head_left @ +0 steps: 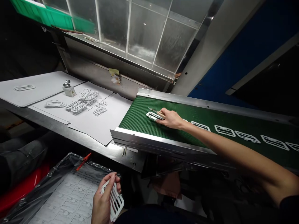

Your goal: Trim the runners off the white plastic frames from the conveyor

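The bare right hand and forearm emerge from a dark sleeve, with dark clothing below.

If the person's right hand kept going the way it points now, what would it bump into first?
The right hand would meet the white plastic frame on the green belt first. Its fingers seem already to touch the frame, though depth is hard to judge here.
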`<state>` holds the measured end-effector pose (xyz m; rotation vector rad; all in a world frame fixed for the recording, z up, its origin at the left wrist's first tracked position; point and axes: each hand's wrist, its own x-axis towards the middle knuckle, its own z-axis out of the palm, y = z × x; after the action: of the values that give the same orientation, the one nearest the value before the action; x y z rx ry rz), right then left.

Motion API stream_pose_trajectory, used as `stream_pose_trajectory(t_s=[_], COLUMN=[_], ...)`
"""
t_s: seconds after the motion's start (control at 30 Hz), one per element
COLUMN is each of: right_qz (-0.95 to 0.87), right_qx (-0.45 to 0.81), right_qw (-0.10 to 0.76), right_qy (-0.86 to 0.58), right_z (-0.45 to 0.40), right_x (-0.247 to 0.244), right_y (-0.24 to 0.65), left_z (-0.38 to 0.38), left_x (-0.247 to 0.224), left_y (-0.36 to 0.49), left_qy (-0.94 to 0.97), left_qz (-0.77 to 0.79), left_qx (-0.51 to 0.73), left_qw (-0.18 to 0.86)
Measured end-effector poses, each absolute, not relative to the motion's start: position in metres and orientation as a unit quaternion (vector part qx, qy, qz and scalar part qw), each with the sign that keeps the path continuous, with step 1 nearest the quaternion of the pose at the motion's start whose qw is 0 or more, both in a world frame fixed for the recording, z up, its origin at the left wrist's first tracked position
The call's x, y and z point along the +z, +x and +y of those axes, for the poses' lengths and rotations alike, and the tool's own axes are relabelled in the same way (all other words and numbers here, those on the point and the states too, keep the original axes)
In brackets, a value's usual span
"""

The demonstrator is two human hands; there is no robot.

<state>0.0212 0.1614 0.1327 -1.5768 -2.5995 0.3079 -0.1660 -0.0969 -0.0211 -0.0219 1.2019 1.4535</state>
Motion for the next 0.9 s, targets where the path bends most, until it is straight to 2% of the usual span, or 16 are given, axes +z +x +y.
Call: stream_pose_trajectory(t_s=[0.07, 0.17, 0.23, 0.3, 0.4, 0.53, 0.67, 0.77, 0.9], right_qz=[-0.831, -0.724, -0.654, -0.617, -0.579, -0.542, -0.549, -0.540, -0.561], right_qx=[0.213, 0.511, 0.624, 0.671, 0.702, 0.732, 0.740, 0.726, 0.680], right_qw=[0.083, 0.137, 0.100, 0.051, 0.035, 0.016, 0.058, 0.079, 0.081], right_qy=[-0.508, -0.444, -0.415, -0.409, -0.414, -0.413, -0.385, -0.418, -0.466], right_z=[0.141, 0.086, 0.045, 0.011, -0.015, -0.027, -0.040, -0.055, -0.073], right_x=[0.151, 0.173, 0.177, 0.169, 0.142, 0.099, 0.068, 0.050, 0.035], right_y=[0.018, 0.010, 0.003, -0.001, -0.003, 0.005, 0.019, 0.025, 0.029], left_z=[-0.095, -0.098, -0.102, -0.105, -0.111, -0.123, -0.136, -0.146, -0.156], left_x=[0.000, 0.041, 0.064, 0.075, 0.065, 0.032, 0.007, -0.005, -0.014], left_y=[-0.163, -0.151, -0.146, -0.145, -0.150, -0.150, -0.138, -0.128, -0.121], left_qy=[0.076, 0.269, 0.355, 0.437, 0.492, 0.411, 0.313, 0.253, 0.217], left_qz=[0.576, 0.631, 0.591, 0.563, 0.559, 0.565, 0.577, 0.535, 0.475], left_qx=[0.632, 0.655, 0.688, 0.669, 0.594, 0.556, 0.500, 0.464, 0.458], left_qw=[0.513, 0.317, 0.228, 0.212, 0.303, 0.450, 0.565, 0.659, 0.719])
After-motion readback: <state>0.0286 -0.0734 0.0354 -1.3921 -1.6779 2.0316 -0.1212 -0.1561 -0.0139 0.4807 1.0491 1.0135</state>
